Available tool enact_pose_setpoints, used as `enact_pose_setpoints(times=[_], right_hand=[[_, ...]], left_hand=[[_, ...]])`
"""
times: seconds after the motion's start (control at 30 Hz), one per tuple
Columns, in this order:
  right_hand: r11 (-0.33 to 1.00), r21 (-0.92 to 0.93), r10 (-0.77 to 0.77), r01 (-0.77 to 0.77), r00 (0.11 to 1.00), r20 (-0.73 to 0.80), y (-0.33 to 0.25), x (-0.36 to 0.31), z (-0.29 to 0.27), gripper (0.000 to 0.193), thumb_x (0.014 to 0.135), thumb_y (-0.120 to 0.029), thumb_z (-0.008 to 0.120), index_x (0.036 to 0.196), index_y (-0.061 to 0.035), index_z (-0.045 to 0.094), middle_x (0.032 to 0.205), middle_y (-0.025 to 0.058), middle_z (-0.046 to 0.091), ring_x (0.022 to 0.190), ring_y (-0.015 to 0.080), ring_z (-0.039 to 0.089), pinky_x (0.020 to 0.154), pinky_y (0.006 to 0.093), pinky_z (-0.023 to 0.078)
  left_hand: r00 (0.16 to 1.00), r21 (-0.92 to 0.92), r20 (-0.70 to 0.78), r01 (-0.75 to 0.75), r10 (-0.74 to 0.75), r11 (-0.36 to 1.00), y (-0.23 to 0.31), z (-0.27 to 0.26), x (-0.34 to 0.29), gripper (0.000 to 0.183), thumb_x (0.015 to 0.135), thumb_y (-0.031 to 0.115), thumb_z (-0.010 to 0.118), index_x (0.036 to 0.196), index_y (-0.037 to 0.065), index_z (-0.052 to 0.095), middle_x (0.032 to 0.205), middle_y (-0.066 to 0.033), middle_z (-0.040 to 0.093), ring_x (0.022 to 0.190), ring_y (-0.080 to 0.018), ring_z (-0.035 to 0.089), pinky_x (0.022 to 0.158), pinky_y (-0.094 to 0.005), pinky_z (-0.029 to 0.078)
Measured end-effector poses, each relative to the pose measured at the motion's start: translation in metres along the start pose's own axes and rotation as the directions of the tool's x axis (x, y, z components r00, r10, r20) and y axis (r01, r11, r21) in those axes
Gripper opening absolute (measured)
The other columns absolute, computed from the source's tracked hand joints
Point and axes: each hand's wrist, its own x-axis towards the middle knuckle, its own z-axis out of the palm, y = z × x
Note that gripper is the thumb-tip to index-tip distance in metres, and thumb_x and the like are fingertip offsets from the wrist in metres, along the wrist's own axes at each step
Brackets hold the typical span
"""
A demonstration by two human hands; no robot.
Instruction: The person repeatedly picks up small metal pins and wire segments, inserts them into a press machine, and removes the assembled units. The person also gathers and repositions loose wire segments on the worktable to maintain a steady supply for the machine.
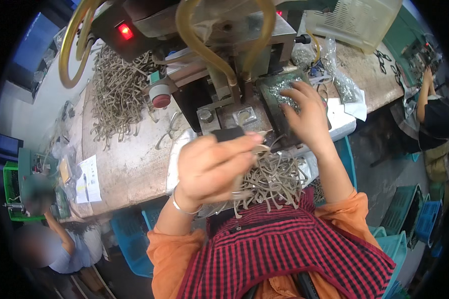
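My left hand (209, 167) is closed in a pinch on a curved beige strip (262, 148), in front of the machine's small work plate (244, 116). A black patch (228, 133) shows at its fingers; I cannot tell whether it is a finger cover or a held piece. Over a dark tray (270, 113) of small shiny metal parts (284, 93), my right hand (307, 112) has its fingers spread, the tips among or just above the parts. Below my hands, against the apron, lies a heap of curved beige strips (272, 182).
A bench machine (224, 40) with looping yellow hoses and a red push button (160, 101) stands ahead. Another pile of curved strips (117, 89) covers the bench at left. Plastic bags (341, 82) lie at right. Blue crates (132, 244) stand below. Other people sit at both sides.
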Motion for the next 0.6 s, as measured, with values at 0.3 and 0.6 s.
enact_pose_setpoints(times=[0.3,0.6], right_hand=[[0.981,-0.195,-0.055,0.022,0.985,-0.165,0.056,-0.015,0.019,0.015,0.077,-0.014,0.079,0.09,-0.0073,0.076,0.121,0.0164,0.067,0.125,0.0364,0.058,0.104,0.0461,0.047],[0.913,-0.378,-0.181,0.156,0.983,-0.031,0.039,0.009,0.042,0.023,0.081,-0.014,0.076,0.103,-0.0104,0.071,0.13,0.0177,0.063,0.127,0.0364,0.056,0.097,0.0446,0.053]], left_hand=[[0.962,0.067,0.272,0.003,-0.021,0.998,0.01,0.007,0.018,0.021,0.072,0.004,0.077,0.091,0.008,0.068,0.105,-0.0076,0.076,0.056,-0.0158,0.054,0.049,-0.0275,0.045],[0.992,0.23,0.05,0.101,-0.116,0.968,0.029,-0.001,-0.038,0.026,0.08,-0.002,0.067,0.105,0.003,0.071,0.123,-0.0119,0.071,0.078,-0.0204,0.066,0.079,-0.0316,0.055]])
